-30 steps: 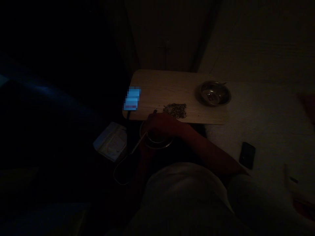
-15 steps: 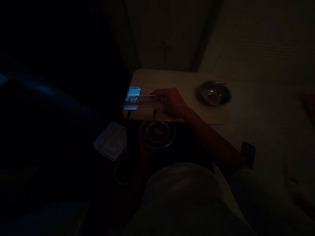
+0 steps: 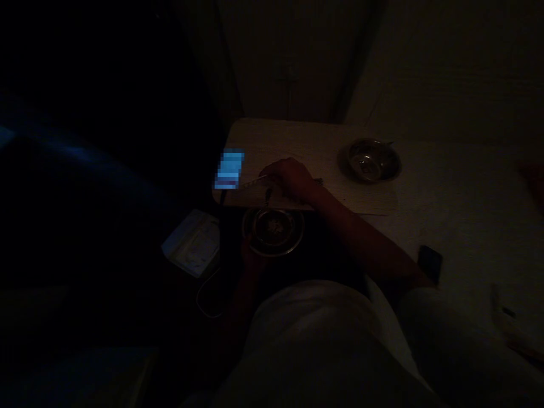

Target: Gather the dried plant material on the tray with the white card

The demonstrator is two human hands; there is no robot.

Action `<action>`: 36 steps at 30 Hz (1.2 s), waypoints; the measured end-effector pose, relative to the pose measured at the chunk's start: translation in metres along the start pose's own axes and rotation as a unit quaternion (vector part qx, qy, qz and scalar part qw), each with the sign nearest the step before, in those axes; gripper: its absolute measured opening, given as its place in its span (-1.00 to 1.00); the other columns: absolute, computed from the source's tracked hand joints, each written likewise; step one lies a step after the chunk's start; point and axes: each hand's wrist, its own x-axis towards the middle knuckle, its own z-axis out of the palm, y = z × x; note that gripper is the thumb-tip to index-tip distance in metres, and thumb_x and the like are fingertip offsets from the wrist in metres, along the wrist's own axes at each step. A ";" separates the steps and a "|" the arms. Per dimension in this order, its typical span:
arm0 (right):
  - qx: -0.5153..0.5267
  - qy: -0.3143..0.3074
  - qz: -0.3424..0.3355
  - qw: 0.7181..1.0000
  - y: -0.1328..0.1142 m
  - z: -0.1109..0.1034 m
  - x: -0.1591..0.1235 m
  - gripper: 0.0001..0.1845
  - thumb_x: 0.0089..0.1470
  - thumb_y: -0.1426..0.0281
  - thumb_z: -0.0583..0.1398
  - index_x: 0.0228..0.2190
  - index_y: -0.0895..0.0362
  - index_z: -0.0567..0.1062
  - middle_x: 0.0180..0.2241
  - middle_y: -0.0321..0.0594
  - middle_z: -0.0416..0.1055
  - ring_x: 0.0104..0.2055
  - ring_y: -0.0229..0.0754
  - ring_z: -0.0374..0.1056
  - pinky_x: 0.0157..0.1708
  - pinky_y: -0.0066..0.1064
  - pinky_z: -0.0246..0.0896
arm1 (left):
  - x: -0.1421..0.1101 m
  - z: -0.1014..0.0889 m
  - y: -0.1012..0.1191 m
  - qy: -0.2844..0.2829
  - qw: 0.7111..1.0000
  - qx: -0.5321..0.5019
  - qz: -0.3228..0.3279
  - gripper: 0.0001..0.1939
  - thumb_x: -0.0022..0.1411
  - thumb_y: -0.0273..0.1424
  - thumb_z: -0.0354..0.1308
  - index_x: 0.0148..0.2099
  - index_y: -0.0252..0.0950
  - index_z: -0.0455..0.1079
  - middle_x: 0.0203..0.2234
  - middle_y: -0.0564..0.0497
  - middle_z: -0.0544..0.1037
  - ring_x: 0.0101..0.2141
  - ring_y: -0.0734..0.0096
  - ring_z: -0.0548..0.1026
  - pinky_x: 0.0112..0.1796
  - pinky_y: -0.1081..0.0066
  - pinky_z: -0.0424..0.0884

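The scene is very dark. My right hand (image 3: 291,178) is closed over the near part of a wooden table (image 3: 297,136), its fingers on a slim pale strip with slanted stripes (image 3: 250,183); its exact kind is unclear. A small dark piece (image 3: 268,196) lies on the tabletop just below the strip. Under the table's front edge, my left hand (image 3: 251,252) is closed on the left rim of a round metal bowl (image 3: 283,253), with some light bits in its middle. Most of the left fingers are lost in shadow.
A lit screen (image 3: 229,169), blurred out, is at the table's left end. On the right stands a steel bowl (image 3: 374,161) with a handle sticking out. A pale packet (image 3: 193,243) and a white cable (image 3: 208,314) are lower left. A dark flat rectangle (image 3: 430,264) lies right.
My right hand has lowered slightly and the striped strip now slants, its left end lower. The left hand and its bowl stay nearly in place. The picture is darker.
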 end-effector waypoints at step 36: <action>-0.018 0.058 -0.105 0.993 -0.026 0.054 -0.062 -0.69 0.18 0.40 0.15 -0.05 -0.03 0.52 0.00 -0.26 0.48 0.03 -0.09 0.32 -0.04 -0.27 0.26 | 0.002 0.004 0.005 -0.051 0.998 -0.004 0.036 -0.77 0.13 -0.29 0.15 -0.15 -0.16 0.52 -0.15 -0.01 0.60 0.12 0.09 0.36 0.12 0.08 0.24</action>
